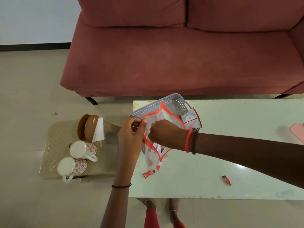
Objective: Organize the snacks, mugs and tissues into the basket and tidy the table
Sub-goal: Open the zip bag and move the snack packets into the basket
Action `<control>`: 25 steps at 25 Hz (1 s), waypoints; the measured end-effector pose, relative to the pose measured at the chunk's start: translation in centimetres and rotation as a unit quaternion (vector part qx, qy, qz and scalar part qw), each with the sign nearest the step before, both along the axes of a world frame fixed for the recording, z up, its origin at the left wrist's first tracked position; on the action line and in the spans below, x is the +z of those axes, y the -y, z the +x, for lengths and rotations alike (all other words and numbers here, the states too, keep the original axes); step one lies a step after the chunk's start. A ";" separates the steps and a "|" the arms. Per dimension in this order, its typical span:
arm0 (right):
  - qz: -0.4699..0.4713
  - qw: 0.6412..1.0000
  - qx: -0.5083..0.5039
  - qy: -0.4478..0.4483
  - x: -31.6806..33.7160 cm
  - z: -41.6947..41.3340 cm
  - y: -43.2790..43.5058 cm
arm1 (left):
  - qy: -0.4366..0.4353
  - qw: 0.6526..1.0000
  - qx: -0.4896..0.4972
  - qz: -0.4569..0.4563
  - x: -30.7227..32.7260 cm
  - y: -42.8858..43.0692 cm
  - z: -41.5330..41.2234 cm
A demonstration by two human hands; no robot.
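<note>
Orange-trimmed pouch (pixel 162 116): left hand (pixel 131 134) pinches its rim; hold the mouth wide while right hand (pixel 162 133), grip hidden, reaches inside.

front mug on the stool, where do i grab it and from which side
Probably by its handle, coming from the near side. The front mug has it sticking out toward the person, clear of the other mug behind, so fingers can hook through without knocking that one. The left hand must first let go of the bag.
</note>
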State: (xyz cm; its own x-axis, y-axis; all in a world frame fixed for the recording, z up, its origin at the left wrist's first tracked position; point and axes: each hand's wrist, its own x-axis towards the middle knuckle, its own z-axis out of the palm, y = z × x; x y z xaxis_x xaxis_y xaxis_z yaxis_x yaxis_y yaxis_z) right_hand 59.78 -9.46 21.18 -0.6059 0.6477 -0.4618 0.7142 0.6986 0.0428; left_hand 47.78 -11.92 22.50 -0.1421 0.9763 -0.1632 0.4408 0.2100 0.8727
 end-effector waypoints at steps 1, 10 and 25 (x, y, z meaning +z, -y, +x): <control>0.008 1.000 0.002 -0.002 1.4 0.8 0.4 | 0.005 1.000 -0.001 -0.001 -0.1 -0.2 -0.3; -0.157 0.859 -0.312 -0.374 11.6 10.6 -3.2 | -0.012 0.999 0.026 0.026 -0.4 -2.1 -4.2; -0.053 0.734 -0.629 -0.250 -15.1 15.4 -14.2 | 0.014 0.997 0.033 0.074 -1.4 -4.9 -3.8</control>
